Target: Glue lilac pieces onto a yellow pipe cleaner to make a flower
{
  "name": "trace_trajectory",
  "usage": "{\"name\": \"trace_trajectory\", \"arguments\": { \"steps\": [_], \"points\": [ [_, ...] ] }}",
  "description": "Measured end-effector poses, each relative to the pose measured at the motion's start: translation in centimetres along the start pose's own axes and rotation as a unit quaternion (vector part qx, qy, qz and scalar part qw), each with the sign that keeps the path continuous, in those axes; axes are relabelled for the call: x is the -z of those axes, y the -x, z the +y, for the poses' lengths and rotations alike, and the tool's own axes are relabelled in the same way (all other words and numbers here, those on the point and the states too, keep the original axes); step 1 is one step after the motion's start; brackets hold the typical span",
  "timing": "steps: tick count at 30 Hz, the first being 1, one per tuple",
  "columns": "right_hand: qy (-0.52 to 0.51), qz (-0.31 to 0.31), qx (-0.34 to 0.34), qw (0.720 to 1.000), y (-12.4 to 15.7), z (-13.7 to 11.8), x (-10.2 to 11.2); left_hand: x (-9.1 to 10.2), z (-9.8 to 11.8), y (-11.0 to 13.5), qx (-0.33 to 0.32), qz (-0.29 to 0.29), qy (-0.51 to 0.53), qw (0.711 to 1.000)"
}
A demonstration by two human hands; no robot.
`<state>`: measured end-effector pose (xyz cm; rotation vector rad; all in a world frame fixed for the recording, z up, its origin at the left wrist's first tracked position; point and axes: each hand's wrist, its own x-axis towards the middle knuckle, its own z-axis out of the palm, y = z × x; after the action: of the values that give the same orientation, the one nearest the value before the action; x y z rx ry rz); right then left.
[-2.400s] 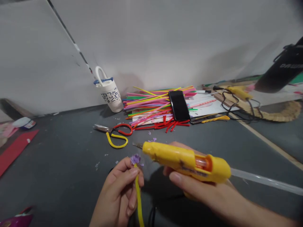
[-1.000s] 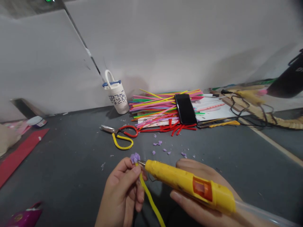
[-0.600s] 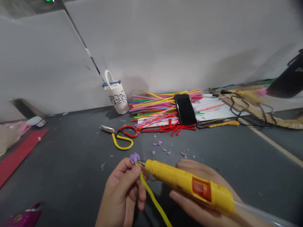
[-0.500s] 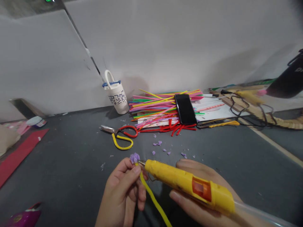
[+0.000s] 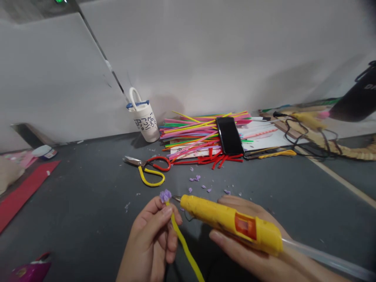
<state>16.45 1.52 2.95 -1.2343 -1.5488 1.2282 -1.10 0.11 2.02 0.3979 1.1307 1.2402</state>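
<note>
My left hand (image 5: 154,235) pinches a yellow pipe cleaner (image 5: 185,246) between thumb and fingers, just below its top end. A small cluster of purple pieces (image 5: 165,196), like a little flower head, sits on that end. My right hand (image 5: 246,246) is wrapped round a yellow glue gun (image 5: 223,215), with a clear glue stick (image 5: 323,256) poking out of its back. The metal nozzle (image 5: 176,198) points left, close beside the purple cluster; whether it touches is hard to tell. Small purple scraps (image 5: 195,178) lie on the dark table beyond my hands.
Scissors (image 5: 147,169) with red and yellow handles lie ahead. Behind stand a white cup (image 5: 146,122) and a pile of coloured pipe cleaners (image 5: 190,135) under a phone (image 5: 230,135). Red sheet (image 5: 26,194) at left; black bottle (image 5: 355,94) and cable (image 5: 305,137) at right.
The glue gun's nozzle has drawn back slightly from the base of the purple cluster and tilted a little. My left hand with the pipe cleaner has shifted slightly left.
</note>
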Motion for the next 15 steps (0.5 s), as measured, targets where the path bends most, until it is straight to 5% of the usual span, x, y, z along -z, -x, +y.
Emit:
{"name": "trace_trajectory", "arguments": {
  "steps": [9,15],
  "points": [
    [0.032,-0.076,-0.117,0.99,-3.4,1.3,4.1,0.6,1.0,-0.1,-0.052,0.035,-0.029,0.998],
    [0.063,-0.105,-0.235,0.964,-1.9,3.0,4.3,0.9,1.3,-0.6,-0.085,0.051,-0.028,0.995]
  ]
}}
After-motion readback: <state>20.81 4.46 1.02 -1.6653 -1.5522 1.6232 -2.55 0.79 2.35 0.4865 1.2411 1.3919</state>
